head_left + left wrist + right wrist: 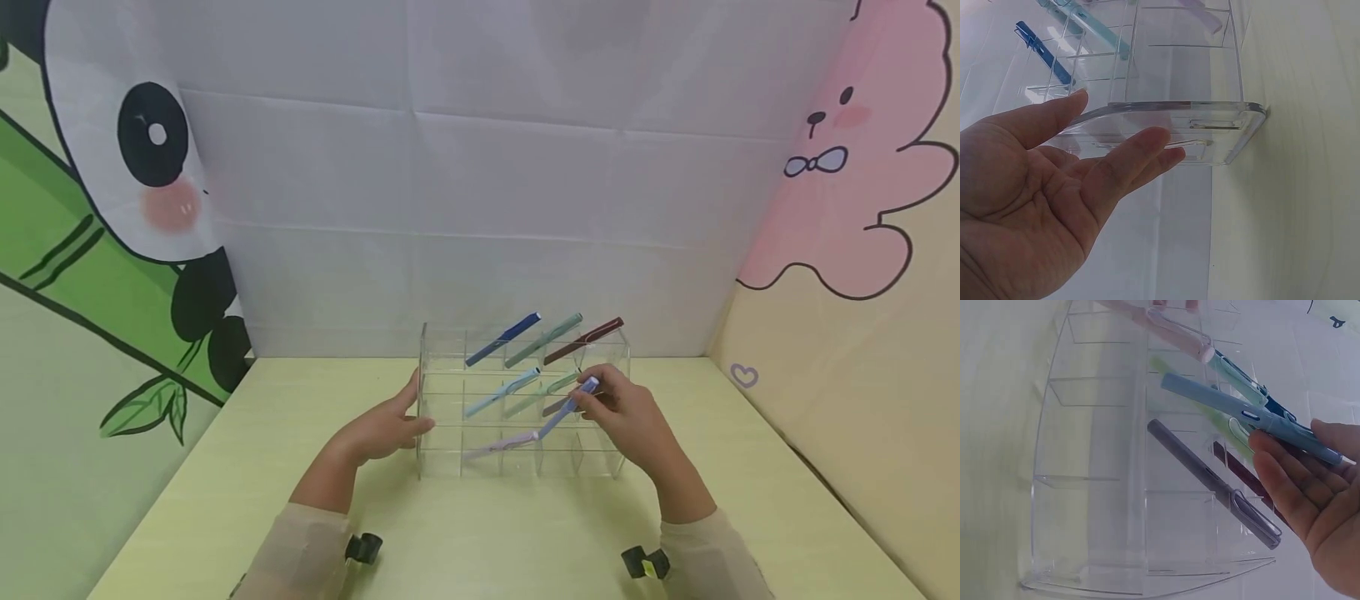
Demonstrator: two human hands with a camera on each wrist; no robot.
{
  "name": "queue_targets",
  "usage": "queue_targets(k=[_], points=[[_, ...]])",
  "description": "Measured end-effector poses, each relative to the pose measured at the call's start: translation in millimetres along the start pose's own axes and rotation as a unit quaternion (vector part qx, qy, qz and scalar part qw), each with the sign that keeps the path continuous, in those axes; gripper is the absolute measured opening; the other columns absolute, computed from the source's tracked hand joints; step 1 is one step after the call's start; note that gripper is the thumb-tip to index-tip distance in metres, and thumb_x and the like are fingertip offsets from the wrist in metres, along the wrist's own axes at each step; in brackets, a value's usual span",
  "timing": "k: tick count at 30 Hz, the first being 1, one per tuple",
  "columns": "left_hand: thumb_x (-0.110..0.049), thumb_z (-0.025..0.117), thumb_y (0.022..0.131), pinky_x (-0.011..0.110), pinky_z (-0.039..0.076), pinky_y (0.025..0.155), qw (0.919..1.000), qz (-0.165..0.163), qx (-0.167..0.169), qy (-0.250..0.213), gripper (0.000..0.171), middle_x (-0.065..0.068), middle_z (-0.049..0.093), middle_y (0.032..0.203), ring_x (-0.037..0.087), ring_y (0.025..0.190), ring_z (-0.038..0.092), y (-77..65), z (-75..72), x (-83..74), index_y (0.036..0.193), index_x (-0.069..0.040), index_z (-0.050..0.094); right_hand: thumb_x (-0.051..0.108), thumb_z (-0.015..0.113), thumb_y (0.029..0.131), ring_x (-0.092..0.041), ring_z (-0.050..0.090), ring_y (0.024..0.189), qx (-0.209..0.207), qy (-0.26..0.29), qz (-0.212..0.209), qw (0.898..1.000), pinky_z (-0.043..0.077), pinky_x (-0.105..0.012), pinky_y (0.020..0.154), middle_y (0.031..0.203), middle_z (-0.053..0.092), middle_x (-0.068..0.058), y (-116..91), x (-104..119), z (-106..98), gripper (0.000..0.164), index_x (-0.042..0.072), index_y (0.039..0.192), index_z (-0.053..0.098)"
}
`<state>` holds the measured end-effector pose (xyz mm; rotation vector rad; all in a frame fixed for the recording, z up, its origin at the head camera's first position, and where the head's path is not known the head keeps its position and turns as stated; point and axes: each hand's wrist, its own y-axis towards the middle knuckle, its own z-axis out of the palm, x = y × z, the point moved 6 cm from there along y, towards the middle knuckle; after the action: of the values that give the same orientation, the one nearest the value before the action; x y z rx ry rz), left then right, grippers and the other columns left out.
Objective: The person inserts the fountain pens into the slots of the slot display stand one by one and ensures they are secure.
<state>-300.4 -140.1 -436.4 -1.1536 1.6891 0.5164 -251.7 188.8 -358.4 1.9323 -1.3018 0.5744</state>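
Note:
A clear acrylic pen rack (442, 427) with tiered compartments stands on the table. My left hand (378, 429) rests against its left side, fingers fairly straight and thumb apart from them in the left wrist view. Between thumb and fingertips my right hand (630, 421) pinches a periwinkle-blue pen (1207, 397), tilted at the rack's lower front. Dark blue (502, 339), teal (543, 340) and dark red (583, 340) pens lean in the top tier. Light blue (501, 393), light green (532, 400) and grey (1191, 459) ones fill middle slots. One pale purple pen (498, 446) lies in the bottom tier.
Behind the rack hangs a white cloth backdrop (517, 183). Walls with a panda drawing (153, 133) and a pink bear drawing (870, 192) flank the pale yellow table (487, 542). A black wrist mount (363, 547) sits at each sleeve.

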Motion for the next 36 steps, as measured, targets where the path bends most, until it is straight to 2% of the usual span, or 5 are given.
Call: queue_targets(k=[3,8,14,24,36], points=[[-0.034,0.058,0.100,0.064,0.027,0.112,1.0000,0.001,-0.002,-0.003,0.093,0.007,-0.017,0.164,0.047,0.119,0.057,0.5,0.1,0.4,0.155,-0.035,-0.018,0.034,0.061,0.098,-0.013,0.072,0.084,0.004,0.003,0.007,1.000,0.059,-0.039,0.081,0.096,0.070,0.000,1,-3,7,0.024,0.018,0.116,0.058],[-0.034,0.059,0.099,0.065,0.027,0.111,1.0000,0.002,-0.006,-0.007,0.093,0.005,-0.014,0.165,0.047,0.118,0.058,2.1,1.3,2.0,0.155,-0.038,-0.016,0.034,0.061,0.098,-0.014,0.072,0.083,0.037,-0.007,0.027,0.999,0.059,-0.037,0.077,0.095,0.071,-0.001,2,-10,17,0.024,0.017,0.114,0.060],[-0.032,0.059,0.099,0.064,0.029,0.111,0.9999,0.006,-0.004,-0.008,0.093,0.004,-0.016,0.165,0.047,0.118,0.059,3.6,1.9,3.1,0.154,-0.039,-0.016,0.031,0.062,0.098,-0.015,0.071,0.086,0.083,-0.005,0.048,0.995,0.058,-0.039,0.080,0.097,0.074,-0.005,1,-17,23,0.018,0.016,0.108,0.065],[-0.034,0.060,0.099,0.065,0.029,0.110,0.9999,0.000,-0.004,-0.014,0.094,0.006,-0.014,0.165,0.047,0.120,0.057,3.5,2.0,4.1,0.154,-0.038,-0.016,0.021,0.061,0.098,-0.016,0.059,0.081,0.154,-0.042,0.013,0.987,0.050,-0.030,0.071,0.093,0.066,0.002,0,-27,38,0.011,0.014,0.105,0.067],[-0.033,0.058,0.099,0.064,0.029,0.111,0.9999,0.010,-0.006,0.000,0.092,0.006,-0.014,0.165,0.046,0.121,0.056,1.8,0.8,2.9,0.154,-0.039,-0.015,0.018,0.060,0.099,-0.011,0.058,0.085,0.174,-0.086,0.002,0.981,0.050,-0.031,0.075,0.098,0.067,0.006,0,-28,48,0.015,0.014,0.108,0.070]])
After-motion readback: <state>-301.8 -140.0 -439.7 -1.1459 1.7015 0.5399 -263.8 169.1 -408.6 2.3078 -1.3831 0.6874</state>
